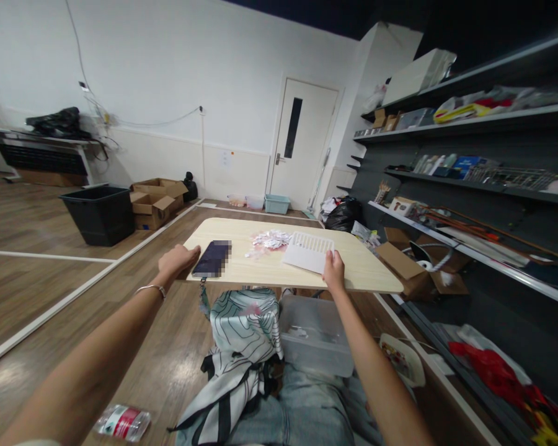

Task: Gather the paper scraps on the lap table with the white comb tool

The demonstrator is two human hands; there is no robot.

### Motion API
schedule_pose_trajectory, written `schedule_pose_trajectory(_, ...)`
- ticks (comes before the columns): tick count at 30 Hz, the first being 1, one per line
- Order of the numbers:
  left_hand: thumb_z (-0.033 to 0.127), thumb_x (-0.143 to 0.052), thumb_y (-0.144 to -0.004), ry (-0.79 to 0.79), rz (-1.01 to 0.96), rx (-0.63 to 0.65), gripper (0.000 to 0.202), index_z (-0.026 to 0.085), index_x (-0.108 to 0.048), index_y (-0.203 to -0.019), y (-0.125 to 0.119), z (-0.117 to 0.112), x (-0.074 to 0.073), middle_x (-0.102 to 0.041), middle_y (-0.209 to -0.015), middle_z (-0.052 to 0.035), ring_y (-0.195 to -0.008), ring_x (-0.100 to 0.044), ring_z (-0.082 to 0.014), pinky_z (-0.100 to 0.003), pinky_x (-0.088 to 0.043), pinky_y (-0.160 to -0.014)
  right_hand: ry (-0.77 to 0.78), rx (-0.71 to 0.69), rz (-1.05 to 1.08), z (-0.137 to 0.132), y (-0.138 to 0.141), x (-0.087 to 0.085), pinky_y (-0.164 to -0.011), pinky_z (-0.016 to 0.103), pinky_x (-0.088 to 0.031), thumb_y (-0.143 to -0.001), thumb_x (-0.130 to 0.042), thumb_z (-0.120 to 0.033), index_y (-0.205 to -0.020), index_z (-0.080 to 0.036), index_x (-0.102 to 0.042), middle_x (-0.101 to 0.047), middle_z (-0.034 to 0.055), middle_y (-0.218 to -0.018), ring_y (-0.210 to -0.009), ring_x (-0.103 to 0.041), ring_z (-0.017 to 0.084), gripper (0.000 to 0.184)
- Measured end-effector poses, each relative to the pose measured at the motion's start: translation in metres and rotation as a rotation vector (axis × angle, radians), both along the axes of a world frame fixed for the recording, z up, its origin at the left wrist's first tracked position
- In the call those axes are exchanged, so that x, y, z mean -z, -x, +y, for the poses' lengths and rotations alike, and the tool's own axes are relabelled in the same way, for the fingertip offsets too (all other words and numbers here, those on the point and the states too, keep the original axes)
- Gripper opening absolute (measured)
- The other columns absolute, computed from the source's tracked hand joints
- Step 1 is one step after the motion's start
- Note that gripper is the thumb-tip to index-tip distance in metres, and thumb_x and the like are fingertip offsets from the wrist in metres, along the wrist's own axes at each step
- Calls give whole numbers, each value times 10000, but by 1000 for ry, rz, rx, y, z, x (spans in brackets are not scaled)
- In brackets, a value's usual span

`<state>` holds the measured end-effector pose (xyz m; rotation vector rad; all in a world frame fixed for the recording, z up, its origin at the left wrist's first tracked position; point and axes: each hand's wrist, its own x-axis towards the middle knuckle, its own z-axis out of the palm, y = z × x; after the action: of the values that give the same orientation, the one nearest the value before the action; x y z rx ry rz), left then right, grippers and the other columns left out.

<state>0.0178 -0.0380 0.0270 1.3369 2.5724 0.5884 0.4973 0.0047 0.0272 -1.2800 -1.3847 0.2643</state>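
Observation:
My right hand [335, 271] grips the near right corner of a white slotted plastic tray [304, 257], with the thumb on top. The tray rests tilted over the table, and a row of slots shows along its far side. Just left of it lies a heap of small white pieces [270, 239], too small to make out singly. My left hand [177, 261] is closed on the left edge of the pale table [242, 272], its fingers partly hidden. Beside that hand lies a dark phone [209, 259], with a strap [204, 298] hanging over the near edge.
Below the table, a clear plastic bin [314, 353] stands near my legs, beside a patterned cloth [244, 322]. A bottle [124, 423] lies on the floor at lower left. Loaded shelves [483, 179] line the right; an open carton [404, 266] sits by the table.

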Motion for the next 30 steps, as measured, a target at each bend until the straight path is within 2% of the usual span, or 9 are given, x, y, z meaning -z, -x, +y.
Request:
schedule_pose_trajectory(5,723,-415,-843,-13,3,-2,849,26,-717,-1223,-1,-1,-1,-722,-1166,-334,-1082,-692,-490,-519,-540,-847,-4,35,-10,0,1,0,-626,303,-447,-993,-379,-640,-897,-214,-607,-602,46,-707,-695,-577,222,492)
schedule_pose_trajectory(16,712,-419,-850,2,6,-11,849,19,-705,-1249,-2,-2,-3,-717,-1195,-330,-1096,-691,-484,-521,-539,-865,-3,-57,-16,0,0,1,-627,288,-450,-990,-404,-590,-868,-216,-586,-556,5,-692,-686,-523,193,433)
schedule_pose_trajectory(30,726,-356,-873,38,1,11,885,13,-678,-1286,1,-1,-1,-709,-1221,-322,-1136,-676,-485,-509,-523,-890,8,-57,3,-1,1,0,-609,293,-454,-970,-403,-638,-831,-241,-533,-527,0,-677,-683,-524,197,440)
